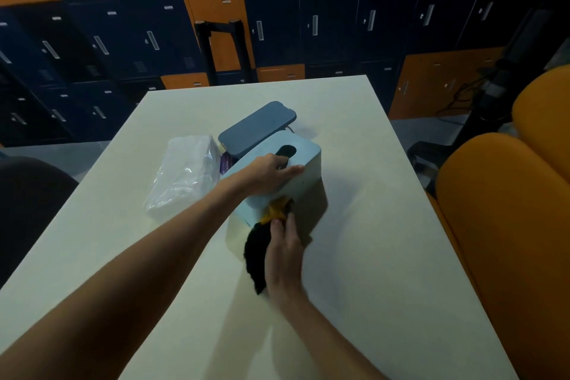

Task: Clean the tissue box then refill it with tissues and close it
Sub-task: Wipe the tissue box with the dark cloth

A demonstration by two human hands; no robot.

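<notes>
Tissue box, pale blue, sits near the middle of the pale table, with the oval slot in its top face turned upward. Whether its base lies flat on the table cannot be told.

Left hand lies on the top of the box. Its fingers curl at the edge of the slot and the thumb stretches along the near top edge, so the hand grips the box.

Right hand holds a black and yellow cloth against the near side wall of the box. Thumb and fingers are closed together on the cloth, and its yellow part touches the box. The black part trails under the palm toward the table.

Dark blue lid lies just behind the box, apart from its top. A pack of white tissues in clear wrap lies just left of the box.

Orange chairs stand at the right side of the table. Blue and orange lockers fill the far wall.
</notes>
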